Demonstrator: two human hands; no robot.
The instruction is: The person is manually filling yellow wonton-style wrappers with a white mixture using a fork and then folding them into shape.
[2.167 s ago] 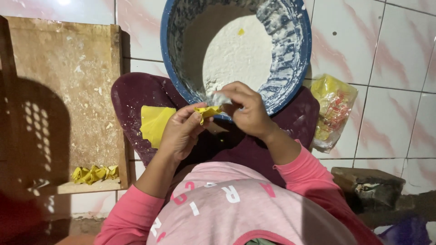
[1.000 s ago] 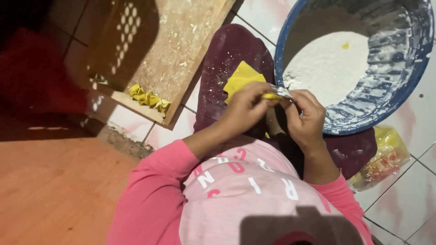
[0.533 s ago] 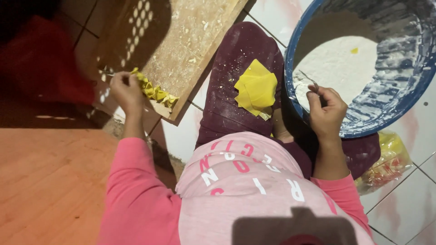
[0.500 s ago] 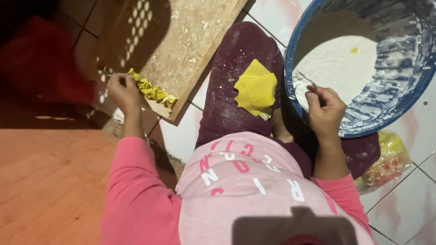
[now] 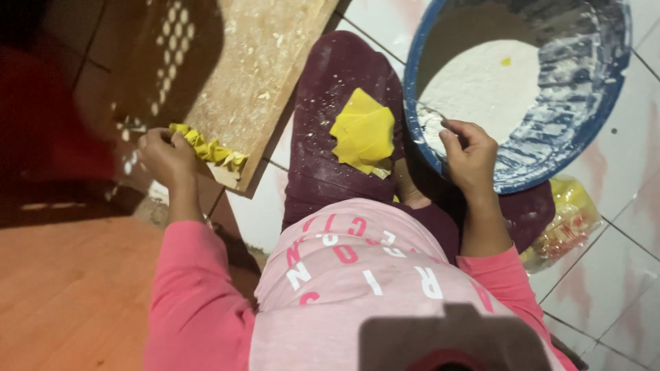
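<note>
We noted the left hand at the near edge of the wooden board, fingers curled and touching the end of a row of folded yellow dumplings; whether it pinched one we could not tell. The right hand rested on the rim of the blue basin, fingers bent together around what looked like a small utensil dipped in the white filling. A stack of yellow wrappers lay on the dark purple lap, between the two hands. A yellow plastic packet sat on the tiled floor just beside the basin.

We judged the wrappers thin, limp and light, likely to tear or stick; best lifted singly by a corner. The folded pieces seemed soft and easily crushed, so a light grip at the pleated seam suited them.
</note>
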